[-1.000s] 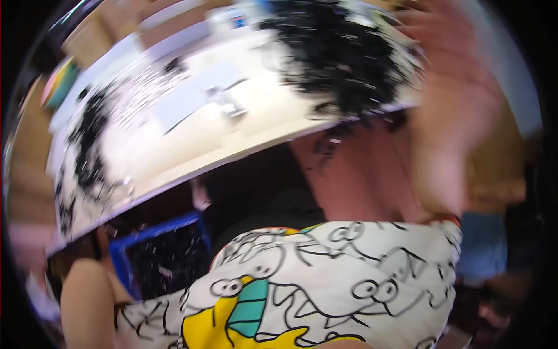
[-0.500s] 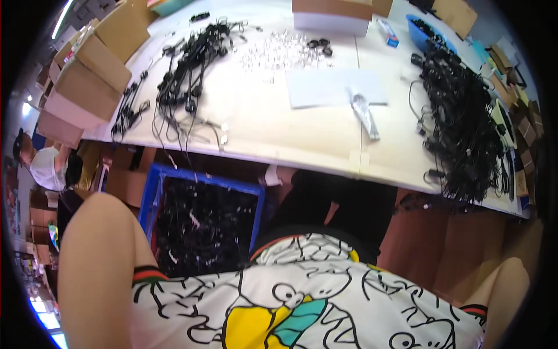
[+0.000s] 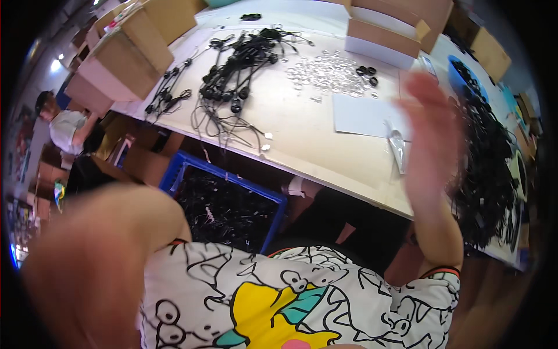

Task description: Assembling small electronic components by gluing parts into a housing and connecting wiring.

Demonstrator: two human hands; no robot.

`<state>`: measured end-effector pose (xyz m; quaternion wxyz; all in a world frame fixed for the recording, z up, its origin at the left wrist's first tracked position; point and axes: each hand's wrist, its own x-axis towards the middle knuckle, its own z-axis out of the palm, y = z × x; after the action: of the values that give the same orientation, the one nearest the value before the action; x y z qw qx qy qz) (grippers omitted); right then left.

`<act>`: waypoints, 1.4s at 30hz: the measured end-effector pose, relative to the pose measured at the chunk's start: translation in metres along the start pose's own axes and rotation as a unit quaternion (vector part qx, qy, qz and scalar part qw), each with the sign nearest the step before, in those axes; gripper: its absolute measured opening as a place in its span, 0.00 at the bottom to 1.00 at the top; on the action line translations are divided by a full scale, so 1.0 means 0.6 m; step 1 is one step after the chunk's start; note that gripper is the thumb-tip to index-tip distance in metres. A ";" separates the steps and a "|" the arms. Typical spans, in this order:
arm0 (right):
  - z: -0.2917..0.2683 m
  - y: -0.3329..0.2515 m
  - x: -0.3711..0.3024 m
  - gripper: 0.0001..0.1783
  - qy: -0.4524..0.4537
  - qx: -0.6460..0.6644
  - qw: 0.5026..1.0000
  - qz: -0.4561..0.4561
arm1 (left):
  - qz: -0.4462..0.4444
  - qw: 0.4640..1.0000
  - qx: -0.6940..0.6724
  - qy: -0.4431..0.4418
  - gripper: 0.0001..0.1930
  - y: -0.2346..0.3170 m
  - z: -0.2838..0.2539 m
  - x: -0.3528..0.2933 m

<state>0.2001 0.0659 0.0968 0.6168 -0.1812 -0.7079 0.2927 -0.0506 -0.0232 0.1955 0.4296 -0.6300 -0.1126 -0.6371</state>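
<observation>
While blurred, right hand point(image 3: 433, 125) above table point(image 3: 314, 145).

A long pale worktable point(image 3: 325, 145) ran across the upper half of the frame, its front edge slanting down toward the right. Brown cardboard boxes point(image 3: 125, 55) stood stacked at its upper-left end, and more boxes point(image 3: 401, 26) sat along the top edge. Under the table, left of centre, a blue plastic crate point(image 3: 232, 203) stood on the floor. At far left another person point(image 3: 64, 125) sat in bright light.
</observation>
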 end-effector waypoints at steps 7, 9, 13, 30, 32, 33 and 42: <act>0.136 0.239 -0.085 0.11 -0.112 -0.025 0.981 0.158 | -0.449 0.840 0.172 -0.250 0.15 -0.239 0.021 -0.351; 0.135 0.255 -0.093 0.11 -0.140 -0.026 0.980 0.136 | -0.502 0.754 0.211 -0.367 0.16 -0.305 -0.017 -0.465; 0.119 0.233 -0.085 0.11 -0.206 -0.074 0.972 0.082 | -0.531 0.619 0.278 -0.508 0.20 -0.342 -0.030 -0.559; 0.110 0.258 -0.084 0.09 -0.239 -0.013 0.938 0.249 | -0.742 0.606 0.006 -0.288 0.14 -0.376 0.035 -0.444; 0.109 0.261 -0.086 0.09 -0.242 -0.014 0.938 0.249 | -0.725 0.602 0.022 -0.336 0.14 -0.376 0.036 -0.422; 0.111 0.262 -0.087 0.09 -0.242 -0.015 0.938 0.247 | -0.725 0.602 0.024 -0.335 0.14 -0.375 0.032 -0.414; 0.110 0.260 -0.093 0.09 -0.246 -0.001 0.937 0.246 | -0.486 0.797 0.136 -0.333 0.11 -0.310 0.032 -0.303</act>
<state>0.1285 0.1380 -0.0502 0.3316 -0.2725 -0.7710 0.4704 -0.1947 0.1762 0.1094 0.0811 -0.6008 -0.6254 -0.4913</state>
